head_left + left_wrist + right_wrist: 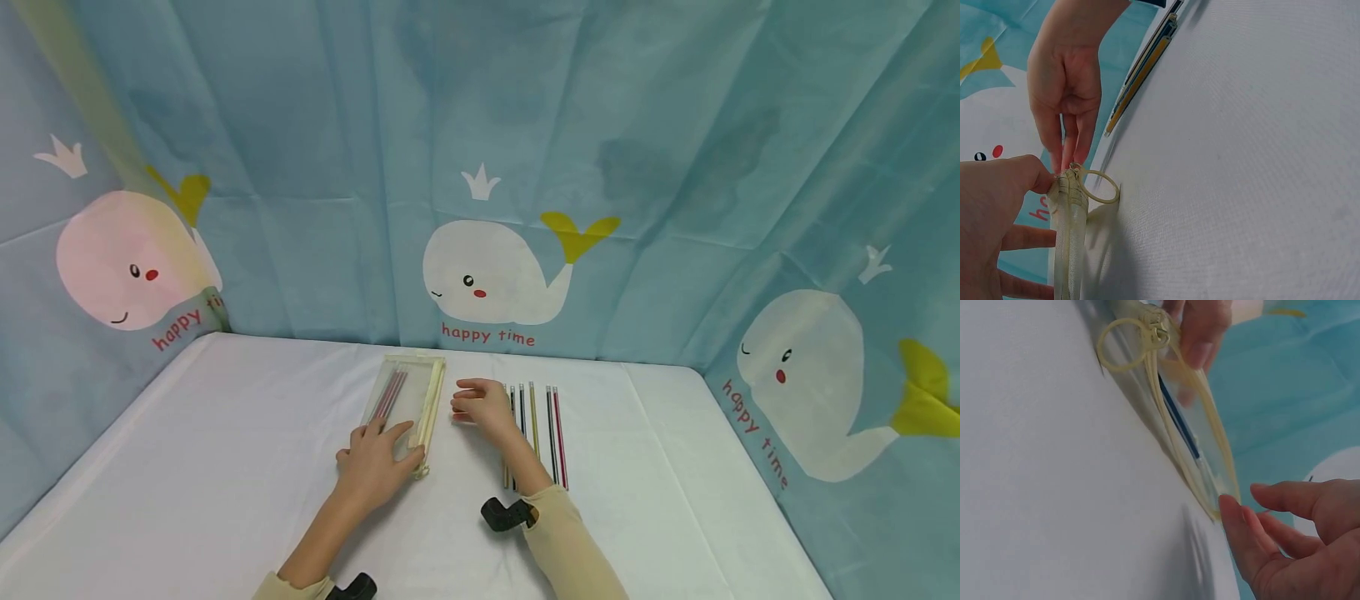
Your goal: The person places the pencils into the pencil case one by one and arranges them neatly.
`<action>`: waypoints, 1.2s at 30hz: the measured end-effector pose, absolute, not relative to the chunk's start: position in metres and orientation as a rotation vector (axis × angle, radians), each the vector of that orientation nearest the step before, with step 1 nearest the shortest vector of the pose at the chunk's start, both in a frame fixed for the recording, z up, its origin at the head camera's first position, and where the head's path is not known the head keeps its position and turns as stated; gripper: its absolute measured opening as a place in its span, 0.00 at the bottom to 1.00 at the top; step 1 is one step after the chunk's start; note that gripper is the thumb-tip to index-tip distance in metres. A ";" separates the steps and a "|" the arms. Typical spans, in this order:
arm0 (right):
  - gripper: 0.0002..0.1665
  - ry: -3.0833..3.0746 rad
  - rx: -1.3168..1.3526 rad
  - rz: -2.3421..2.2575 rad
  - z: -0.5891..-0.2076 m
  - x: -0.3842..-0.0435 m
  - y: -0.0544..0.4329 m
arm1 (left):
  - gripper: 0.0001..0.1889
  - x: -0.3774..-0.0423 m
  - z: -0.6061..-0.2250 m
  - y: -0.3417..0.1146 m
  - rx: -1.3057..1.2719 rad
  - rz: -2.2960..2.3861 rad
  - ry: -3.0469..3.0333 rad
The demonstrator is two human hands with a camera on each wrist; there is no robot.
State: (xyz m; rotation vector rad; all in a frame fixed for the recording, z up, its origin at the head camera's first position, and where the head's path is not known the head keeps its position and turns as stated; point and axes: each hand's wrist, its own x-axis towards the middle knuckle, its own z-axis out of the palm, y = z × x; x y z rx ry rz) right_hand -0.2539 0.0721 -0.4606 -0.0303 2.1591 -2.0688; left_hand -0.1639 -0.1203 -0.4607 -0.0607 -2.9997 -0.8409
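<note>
My left hand (372, 468) grips the near end of a clear zipper pouch (408, 408) with cream edging. Its thumb sits by the zipper slider (1159, 328), from which a cream ring (1122, 344) hangs. The pouch's zipped side gapes toward the right. Inside lie several reddish pencils (391, 392); a dark blue one (1179, 422) shows through the mouth. My right hand (486, 410) hovers just right of the pouch, holding nothing, with thumb and fingers apart. In the right wrist view its fingertips overlap the far corner of the mouth.
Several loose pencils lie side by side under and beyond my right forearm, among them a gold one (534, 417) and a red one (561, 433). A white cloth (652, 500) covers the table. Blue curtains (300, 167) with whales enclose its back and sides.
</note>
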 end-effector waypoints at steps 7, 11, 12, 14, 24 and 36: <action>0.24 2.283 -0.050 -2.006 -0.456 -0.247 0.086 | 0.28 -0.164 -0.462 -0.120 -0.064 -0.839 -2.988; 0.24 2.344 -0.051 -1.987 -0.456 -0.244 0.094 | 0.28 -0.163 -0.462 -0.120 -0.070 -0.848 -2.972; 0.24 2.359 -0.050 -1.984 -0.455 -0.244 0.097 | 0.28 -0.163 -0.462 -0.121 -0.071 -0.853 -2.970; 0.24 2.396 -0.039 -1.972 -0.454 -0.243 0.101 | 0.28 -0.163 -0.462 -0.121 -0.076 -0.859 -2.965; 0.24 2.521 0.036 -1.892 -0.445 -0.242 0.118 | 0.28 -0.163 -0.461 -0.121 -0.090 -0.861 -2.959; 0.25 2.642 0.077 -1.765 -0.451 -0.243 0.125 | 0.28 -0.162 -0.460 -0.121 -0.088 -0.871 -2.967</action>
